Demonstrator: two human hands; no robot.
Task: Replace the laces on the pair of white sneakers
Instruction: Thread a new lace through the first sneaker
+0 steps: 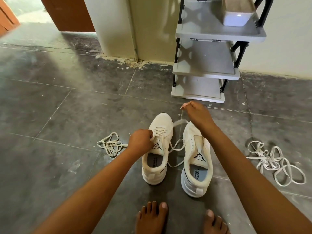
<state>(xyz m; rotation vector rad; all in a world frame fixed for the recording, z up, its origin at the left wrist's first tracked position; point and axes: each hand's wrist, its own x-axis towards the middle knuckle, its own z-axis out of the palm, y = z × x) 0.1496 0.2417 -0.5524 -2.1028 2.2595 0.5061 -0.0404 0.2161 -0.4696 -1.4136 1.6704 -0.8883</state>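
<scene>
Pinching both ways: left hand (141, 141) grips lace (180, 121) at the left sneaker (160, 122) eyelets, right hand (197, 114) pinches its far end. Mid-lacing; next, thread another eyelet.

Home entryway, shoe rack (207, 68), tiled floor (67, 107), doorway (33, 12)

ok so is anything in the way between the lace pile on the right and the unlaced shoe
Nothing on the floor does. The right forearm crosses above the gap between lace pile and unlaced shoe. The right hand pinches the lace from the other shoe, which runs past the unlaced shoe's toe.
</scene>
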